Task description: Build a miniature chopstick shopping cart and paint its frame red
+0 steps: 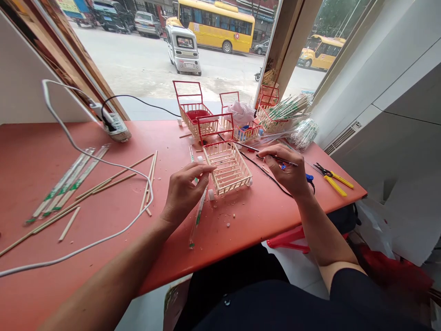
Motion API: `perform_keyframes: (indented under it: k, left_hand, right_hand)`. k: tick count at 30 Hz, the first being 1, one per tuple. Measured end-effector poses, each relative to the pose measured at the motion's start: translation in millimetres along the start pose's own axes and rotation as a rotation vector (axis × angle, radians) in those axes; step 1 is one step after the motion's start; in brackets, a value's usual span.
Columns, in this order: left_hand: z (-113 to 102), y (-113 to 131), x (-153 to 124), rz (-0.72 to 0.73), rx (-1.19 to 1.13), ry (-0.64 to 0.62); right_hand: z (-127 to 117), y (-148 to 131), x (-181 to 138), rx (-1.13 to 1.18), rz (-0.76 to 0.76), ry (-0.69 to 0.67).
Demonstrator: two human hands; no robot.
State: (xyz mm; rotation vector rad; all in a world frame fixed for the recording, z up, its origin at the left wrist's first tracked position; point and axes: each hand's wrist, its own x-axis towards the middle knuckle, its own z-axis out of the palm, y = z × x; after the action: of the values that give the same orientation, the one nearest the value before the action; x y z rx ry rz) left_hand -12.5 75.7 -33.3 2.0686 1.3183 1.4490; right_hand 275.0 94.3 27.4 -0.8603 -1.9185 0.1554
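A miniature shopping cart [229, 166] made of wooden sticks stands in front of me on the red table, with a red handle at its far end and small white wheels. My left hand [188, 188] pinches the near left side of its basket, thumb and fingertips together. In my right hand [287, 170] is a thin, dark paintbrush [251, 148], held like a pen. The brush tip points left toward the cart's red-painted far end; whether it touches is too small to tell. Under my left hand lies a wrapped pair of chopsticks [198, 216].
Behind stand another cart [198, 115] with a red bowl in it and a cart with white tissue [240, 111]. Wrapped chopsticks [289, 106] are piled at back right. Yellow-handled pliers [334, 179] lie right. Loose sticks [99, 186] and a white cable [113, 236] lie left.
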Motion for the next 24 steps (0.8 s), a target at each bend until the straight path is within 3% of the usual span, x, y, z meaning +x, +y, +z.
perform_keyframes:
  k: [24]
  left_hand:
    - [-1.2, 1.5, 0.3, -0.008, 0.005, -0.008]
  right_hand:
    - [-15.6, -28.6, 8.5, -0.083, -0.036, -0.093]
